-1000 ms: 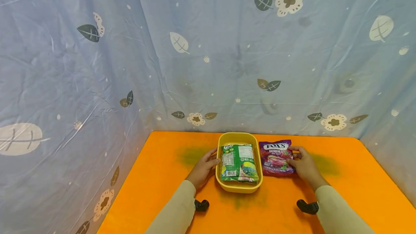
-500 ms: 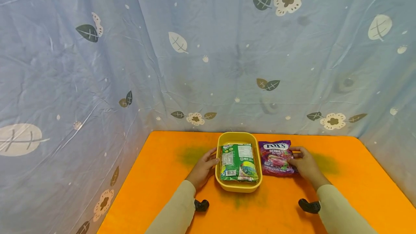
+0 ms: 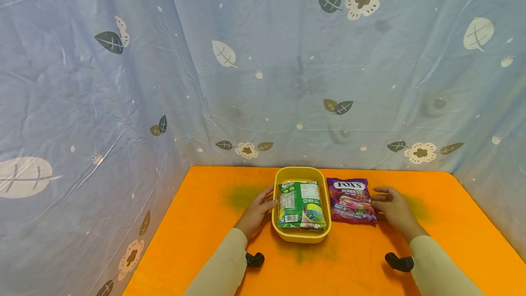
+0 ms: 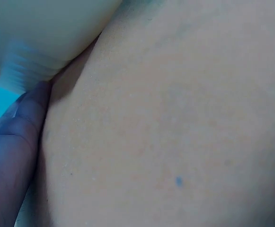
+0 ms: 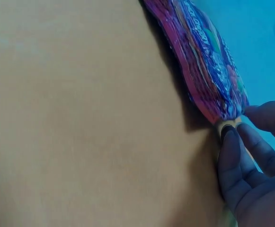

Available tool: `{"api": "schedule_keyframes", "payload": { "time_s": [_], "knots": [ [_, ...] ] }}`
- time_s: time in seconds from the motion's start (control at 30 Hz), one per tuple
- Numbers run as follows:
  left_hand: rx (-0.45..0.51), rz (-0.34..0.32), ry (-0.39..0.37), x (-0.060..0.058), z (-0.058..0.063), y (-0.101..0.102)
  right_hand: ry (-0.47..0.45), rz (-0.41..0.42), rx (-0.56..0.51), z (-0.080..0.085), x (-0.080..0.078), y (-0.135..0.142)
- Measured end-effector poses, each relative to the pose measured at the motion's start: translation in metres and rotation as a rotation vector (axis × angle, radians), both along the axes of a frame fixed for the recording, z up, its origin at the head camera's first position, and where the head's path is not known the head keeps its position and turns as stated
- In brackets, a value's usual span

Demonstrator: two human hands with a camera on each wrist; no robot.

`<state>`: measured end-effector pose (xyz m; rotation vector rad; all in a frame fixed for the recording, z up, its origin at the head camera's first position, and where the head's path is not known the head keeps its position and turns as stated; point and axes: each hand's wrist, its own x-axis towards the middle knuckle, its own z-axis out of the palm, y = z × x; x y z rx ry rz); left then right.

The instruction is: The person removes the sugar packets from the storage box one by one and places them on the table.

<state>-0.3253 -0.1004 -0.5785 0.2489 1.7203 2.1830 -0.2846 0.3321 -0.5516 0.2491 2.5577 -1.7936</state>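
A yellow plastic basket (image 3: 302, 237) stands near the table's back edge with a green candy bag (image 3: 302, 204) lying in it. My left hand (image 3: 255, 214) rests against the basket's left side, thumb by the rim; in the left wrist view its fingers (image 4: 31, 106) meet the pale outer wall. Just right of the basket, a purple Fox's Berries candy bag (image 3: 351, 201) lies flat, label up. My right hand (image 3: 394, 209) is beside that bag's right edge, fingers spread loosely. Seen from the right wrist, the fingertips are right at the end of the purple bag (image 5: 208, 71).
An orange cloth (image 3: 320, 273) with faint green patches covers the table. Blue curtains (image 3: 267, 81) printed with leaves and flowers hang behind and at both sides. A black wrist mount sticks out from each pale sleeve (image 3: 222, 264).
My right hand has let go of the purple candy bag and drawn back a little to the right. The left hand and the basket have stayed in place.
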Motion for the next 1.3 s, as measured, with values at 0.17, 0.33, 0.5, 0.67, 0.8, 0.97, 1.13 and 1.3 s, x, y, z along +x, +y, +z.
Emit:
{"api": "schedule_keyframes", "payload": {
  "time_s": [0.17, 0.33, 0.5, 0.67, 0.8, 0.97, 1.13, 1.3],
  "knots": [
    [-0.008, 0.010, -0.012, 0.000, 0.000, 0.000, -0.008, -0.009, -0.003, 0.003, 0.003, 0.005],
    [-0.018, 0.010, -0.011, 0.000, 0.000, 0.000, -0.025, -0.024, 0.024, 0.006, 0.006, 0.007],
    [-0.008, 0.013, -0.025, 0.000, 0.000, 0.000, -0.029, -0.024, 0.013, 0.006, 0.007, 0.007],
    [-0.003, 0.010, -0.022, 0.000, 0.000, 0.000, -0.023, -0.022, 0.002, 0.006, 0.007, 0.007],
    [-0.009, 0.005, -0.007, 0.000, 0.001, -0.001, -0.028, -0.024, 0.006, 0.005, 0.007, 0.008],
    [-0.014, 0.008, -0.005, 0.000, 0.000, -0.001, -0.033, -0.019, 0.015, 0.007, 0.006, 0.009],
    [-0.011, 0.007, -0.003, 0.000, -0.001, -0.002, -0.040, -0.005, 0.038, 0.011, 0.006, 0.009],
    [-0.004, 0.010, -0.007, 0.000, -0.001, -0.001, -0.011, 0.011, 0.071, 0.017, 0.006, 0.006]
  ]
}}
